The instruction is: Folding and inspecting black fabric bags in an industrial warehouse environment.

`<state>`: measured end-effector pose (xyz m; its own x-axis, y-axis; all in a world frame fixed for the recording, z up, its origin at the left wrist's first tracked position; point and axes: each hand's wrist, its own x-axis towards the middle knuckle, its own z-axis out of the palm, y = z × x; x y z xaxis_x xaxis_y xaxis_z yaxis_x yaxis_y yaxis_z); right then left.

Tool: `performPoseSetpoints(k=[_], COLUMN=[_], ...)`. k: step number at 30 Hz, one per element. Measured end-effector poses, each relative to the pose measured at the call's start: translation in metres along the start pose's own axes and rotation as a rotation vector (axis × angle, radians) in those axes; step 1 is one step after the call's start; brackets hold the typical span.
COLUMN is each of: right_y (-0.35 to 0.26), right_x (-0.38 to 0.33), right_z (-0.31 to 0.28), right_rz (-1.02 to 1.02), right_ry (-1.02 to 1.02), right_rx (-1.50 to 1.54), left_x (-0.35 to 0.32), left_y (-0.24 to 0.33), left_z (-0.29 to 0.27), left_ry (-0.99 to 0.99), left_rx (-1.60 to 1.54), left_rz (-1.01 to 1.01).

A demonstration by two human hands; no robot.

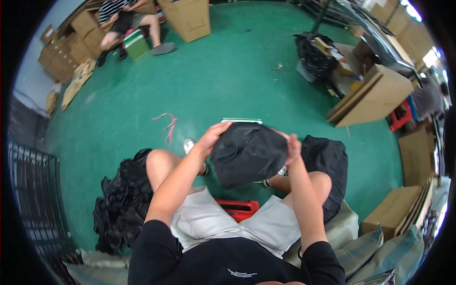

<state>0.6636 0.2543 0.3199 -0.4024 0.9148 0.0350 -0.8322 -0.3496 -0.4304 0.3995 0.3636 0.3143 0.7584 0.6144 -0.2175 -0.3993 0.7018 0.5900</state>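
Observation:
Between my knees I hold up a black fabric piece point(249, 154), soft and bag-like, with a broad smooth face. My left hand point(213, 138) is closed on its upper left edge. On its right edge my right hand point(293, 148) grips, with the thumb side partly hidden. Behind the fabric shows the edge of a white and green object point(242, 120), the rest covered. Beside my left leg lies a heap of crumpled black fabric pieces point(126, 204). A smoother black bundle point(327, 159) stands by my right leg.
A red plastic stool point(237, 209) is under me. Woven sacks point(370, 251) lie at lower right, near flattened cardboard point(373, 97). A black rack point(35, 190) stands at left. Pink string point(171, 127) lies on the green floor. Another person point(126, 19) sits far left beside a carton point(187, 19).

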Motion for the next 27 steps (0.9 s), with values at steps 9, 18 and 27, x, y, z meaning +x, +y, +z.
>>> performPoseSetpoints(k=[9,18,27], right_y=[0.039,-0.012,-0.010], right_x=[0.034,0.022,0.021], right_z=[0.014,0.002,0.034], right_rz=[0.083,-0.263,-0.369], right_ry=[-0.115,0.035,-0.324], right_rx=[-0.017,0.046,0.357], left_x=[-0.003,0.021,0.052], left_y=[-0.001,-0.042,-0.086], left_z=[-0.017,-0.089,-0.110], left_ry=[-0.019,-0.155,-0.221], left_rx=[0.428,0.445,0.292], left_rz=[0.108,0.173,0.054])
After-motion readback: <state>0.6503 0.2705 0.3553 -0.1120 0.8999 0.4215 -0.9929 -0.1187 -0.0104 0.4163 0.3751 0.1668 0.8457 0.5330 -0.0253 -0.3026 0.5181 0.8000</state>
